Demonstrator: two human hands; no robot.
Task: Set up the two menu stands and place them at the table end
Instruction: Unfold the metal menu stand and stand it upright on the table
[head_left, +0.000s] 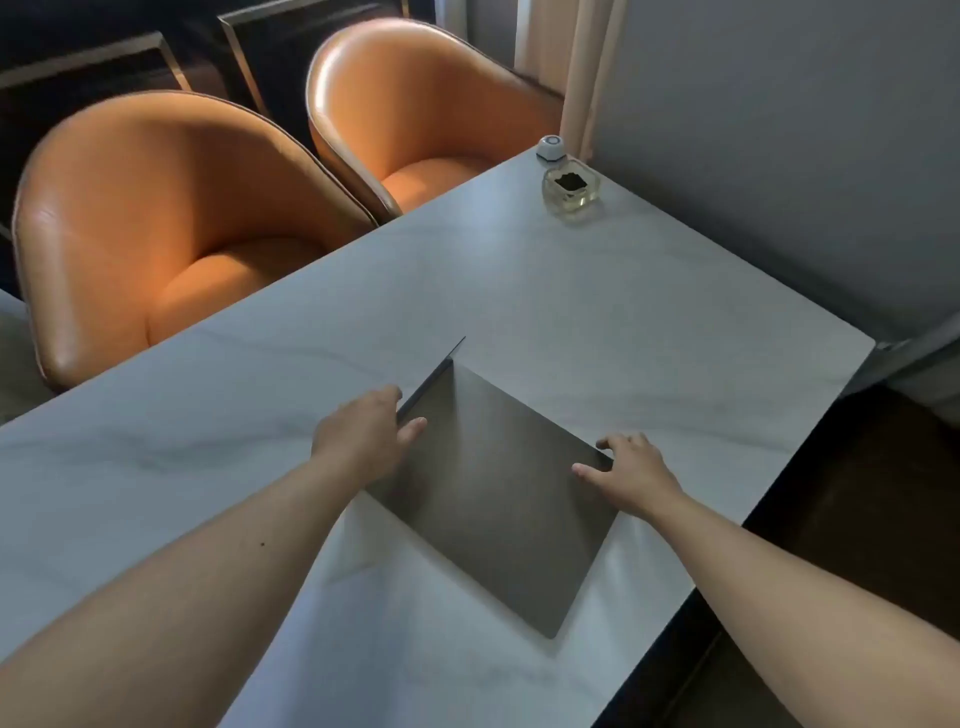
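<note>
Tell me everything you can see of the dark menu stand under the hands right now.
The menu stand is a thin, dark grey board with a matte, metal-like look. One large panel lies flat on the pale marble-look table; a second panel rises along its left edge. The left hand grips that raised panel; the right hand rests on the flat panel's right edge.

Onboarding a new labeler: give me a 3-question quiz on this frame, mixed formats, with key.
1. True or false: the left hand grips the raised panel of the menu stand.
2. Multiple choice: the right hand is on A) the glass ashtray, B) the right edge of the flat dark panel, C) a chair.
3. Fill in: the white call button sits at the table's far corner, beside the glass ____.

Key: 1 true; 2 B; 3 ashtray.
</note>
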